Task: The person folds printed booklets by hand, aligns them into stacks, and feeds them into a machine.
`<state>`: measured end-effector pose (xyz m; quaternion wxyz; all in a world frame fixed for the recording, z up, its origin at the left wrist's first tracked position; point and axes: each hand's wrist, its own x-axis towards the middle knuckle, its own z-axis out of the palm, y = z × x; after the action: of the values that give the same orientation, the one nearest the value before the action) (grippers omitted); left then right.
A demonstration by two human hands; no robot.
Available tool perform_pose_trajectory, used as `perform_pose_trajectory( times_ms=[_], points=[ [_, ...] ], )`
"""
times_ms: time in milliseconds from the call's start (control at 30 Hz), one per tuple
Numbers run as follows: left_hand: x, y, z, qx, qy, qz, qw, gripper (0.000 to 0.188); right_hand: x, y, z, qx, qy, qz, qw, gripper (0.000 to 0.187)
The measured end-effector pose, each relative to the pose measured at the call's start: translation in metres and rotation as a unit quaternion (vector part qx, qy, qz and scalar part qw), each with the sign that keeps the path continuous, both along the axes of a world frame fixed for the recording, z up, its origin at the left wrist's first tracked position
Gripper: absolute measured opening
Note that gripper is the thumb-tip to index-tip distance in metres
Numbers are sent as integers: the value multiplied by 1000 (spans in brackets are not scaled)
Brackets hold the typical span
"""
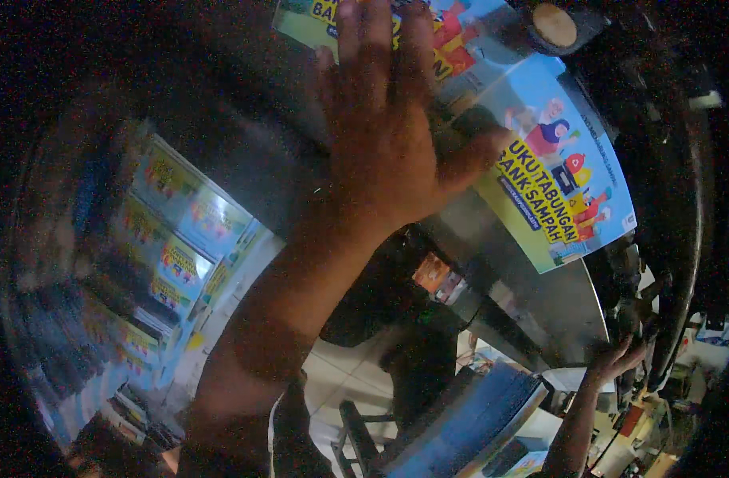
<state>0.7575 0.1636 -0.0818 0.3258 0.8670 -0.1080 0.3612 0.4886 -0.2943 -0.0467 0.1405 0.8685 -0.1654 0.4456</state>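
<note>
My left hand (384, 151) reaches up across the middle, fingers stretched out and lying over a printed booklet cover (468, 24) at the top edge. Its thumb points right, at the near corner of a second printed cover (571, 151). Both covers are blue and green with cartoon people. The second one rests on a dark metal plate (555, 299). Lower right, my right hand (619, 358) is beside the black parts of a machine (639, 295). Its fingers look extended and apart, and I see nothing held in them.
Stacks of similar printed booklets (169, 231) stand at the left. A thick blue stack (468, 422) lies at the lower middle, near a dark stool (360, 434) on the tiled floor (340, 370). A round tan disc (555, 25) sits on the machine at the top right.
</note>
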Motion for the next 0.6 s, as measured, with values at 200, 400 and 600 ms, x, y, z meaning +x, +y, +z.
perform_pose_trajectory(
  times_ms=[200,400,600],
  points=[
    [8,-12,-1,22,7,65,998,93,-7,-1,5,-278,119,28,953,41],
    [4,-5,3,7,69,1,998,108,-11,-4,-1,-126,95,1,987,40],
    [5,-6,1,-3,49,-2,999,108,-14,-7,0,-204,114,-11,972,47]
  ],
)
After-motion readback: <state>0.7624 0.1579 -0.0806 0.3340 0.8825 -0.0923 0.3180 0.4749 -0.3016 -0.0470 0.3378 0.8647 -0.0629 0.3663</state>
